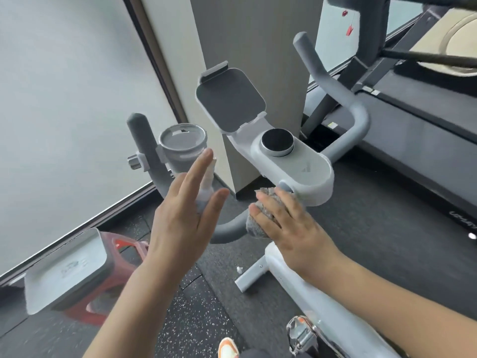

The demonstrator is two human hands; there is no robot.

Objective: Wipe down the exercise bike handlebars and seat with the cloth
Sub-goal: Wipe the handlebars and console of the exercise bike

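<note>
Your right hand [281, 223] curls over the grey cloth [258, 223], pressing it on the handlebar [227, 227] just below the white console [296, 164]. Your left hand [185, 210] is raised with fingers straight, holding nothing, in front of a spray bottle [206, 184]. Beyond sit the cup holder [183, 146] and tablet tray [229, 99].

I can read almost nothing here: pale lettering on the treadmill's [413, 156] dark side rail at the right edge is cut off and too blurred to spell out, and the bike console [296, 171] carries only a small wordless triangular emblem
</note>
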